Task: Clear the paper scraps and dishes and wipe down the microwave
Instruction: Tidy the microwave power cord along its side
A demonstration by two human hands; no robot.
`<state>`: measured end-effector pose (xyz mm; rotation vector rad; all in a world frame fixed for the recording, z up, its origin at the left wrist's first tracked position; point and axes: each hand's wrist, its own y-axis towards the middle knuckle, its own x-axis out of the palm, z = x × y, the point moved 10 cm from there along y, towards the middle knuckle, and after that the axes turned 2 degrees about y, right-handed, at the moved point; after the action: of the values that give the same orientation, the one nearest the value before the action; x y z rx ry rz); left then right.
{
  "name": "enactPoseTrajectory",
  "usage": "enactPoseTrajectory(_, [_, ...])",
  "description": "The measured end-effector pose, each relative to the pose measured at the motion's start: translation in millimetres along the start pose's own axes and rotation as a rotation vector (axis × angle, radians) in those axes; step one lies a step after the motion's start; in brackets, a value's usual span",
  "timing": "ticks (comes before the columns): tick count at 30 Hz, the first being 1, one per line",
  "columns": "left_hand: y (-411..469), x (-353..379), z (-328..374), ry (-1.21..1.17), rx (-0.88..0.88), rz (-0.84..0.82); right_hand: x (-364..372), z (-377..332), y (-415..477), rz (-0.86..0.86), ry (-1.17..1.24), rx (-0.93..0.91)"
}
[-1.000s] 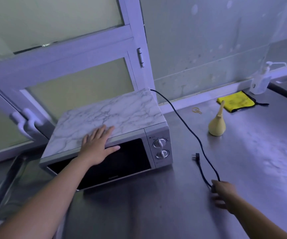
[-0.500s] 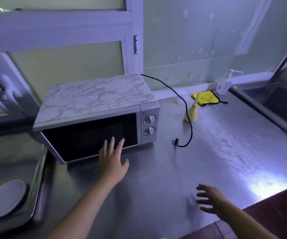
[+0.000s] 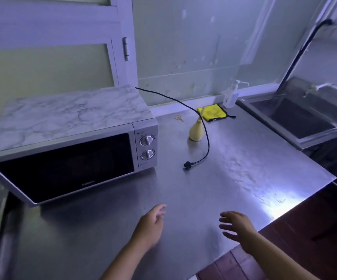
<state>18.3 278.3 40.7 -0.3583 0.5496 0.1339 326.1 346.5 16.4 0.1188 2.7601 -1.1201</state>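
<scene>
A microwave [image 3: 68, 142] is seen standing on the left part of a brushed stainless-steel desk [image 3: 234, 168], set at an angle with its back toward the far edge. Its boxy body is silver-grey, and the top is covered in a white, grey-veined marble pattern. The door is a wide pane of dark glossy glass and is closed. A small line of pale lettering is printed low on the door, but it is too blurred to be read. Two round silver knobs are stacked on the panel at the right of the door.

A thin black cord [image 3: 202, 126] is led in an arc from the back right corner of the microwave down to the desk, and its plug [image 3: 186, 164] lies loose on the metal just right of the knobs. A pale yellow, pear-shaped bulb [image 3: 196, 132] with a narrow neck stands upright behind the cord. A folded yellow cloth [image 3: 212, 113] with dark trim lies at the far edge, beside a clear pump bottle [image 3: 232, 96]. A steel sink [image 3: 268, 120] is set off the right edge.

The left hand [image 3: 150, 225] and the right hand [image 3: 237, 225] are held over the near edge of the desk. On both, the fingers are loosely spread and nothing is held.
</scene>
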Motion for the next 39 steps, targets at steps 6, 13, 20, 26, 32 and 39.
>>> enactPoseTrajectory(6, [64,2,33,0.018,-0.014,0.046,17,-87,72,-0.055,0.079,-0.121])
enactPoseTrajectory(13, [181,48,101,-0.078,-0.081,-0.009,9,-204,186,-0.056,0.017,-0.245])
enactPoseTrajectory(20, [295,96,147,0.193,-0.105,-0.089,22,-264,284,-0.047,-0.219,-0.362])
enactPoseTrajectory(26, [326,121,137,0.652,-0.088,-0.214,90,-303,334,-0.199,-0.514,-0.489])
enactPoseTrajectory(32, [300,85,97,0.635,-0.123,-0.124,149,-322,347,-0.263,-0.690,-0.677])
enactPoseTrajectory(39, [280,8,46,0.353,-0.406,0.180,175,-351,379,0.001,-0.546,-0.714])
